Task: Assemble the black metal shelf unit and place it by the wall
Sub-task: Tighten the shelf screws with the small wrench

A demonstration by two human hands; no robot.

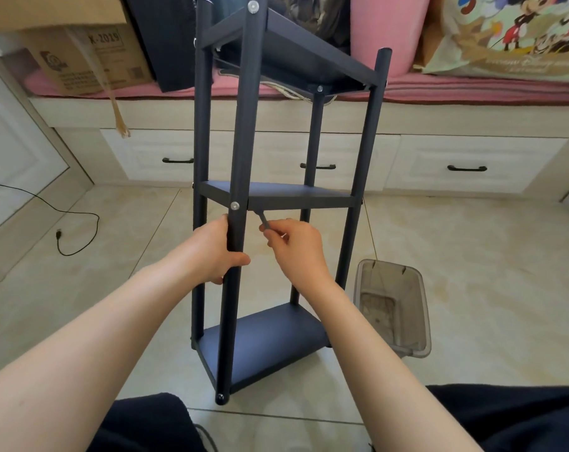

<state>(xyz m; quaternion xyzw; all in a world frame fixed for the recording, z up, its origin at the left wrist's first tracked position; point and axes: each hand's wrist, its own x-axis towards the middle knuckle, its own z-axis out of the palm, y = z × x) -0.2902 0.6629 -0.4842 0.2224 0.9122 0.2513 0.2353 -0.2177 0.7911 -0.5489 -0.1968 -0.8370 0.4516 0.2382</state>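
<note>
The black metal shelf unit (pixel 276 197) stands upright on the tiled floor in front of me, with three shelves fixed between its posts. My left hand (pixel 216 252) grips the near post just below the middle shelf. My right hand (pixel 293 246) pinches a small grey hex key (pixel 264 220), whose tip reaches up to the underside of the middle shelf near that post. A silver bolt head (pixel 234 205) shows on the post at the middle shelf, another (pixel 253 6) at the top shelf.
A clear plastic bin (pixel 394 308) stands on the floor right of the shelf. Behind is a bench with white drawers (pixel 472 168), pink cushions, a cardboard box (pixel 81 53) and a printed bag. A black cable (pixel 71 230) lies on the floor at left.
</note>
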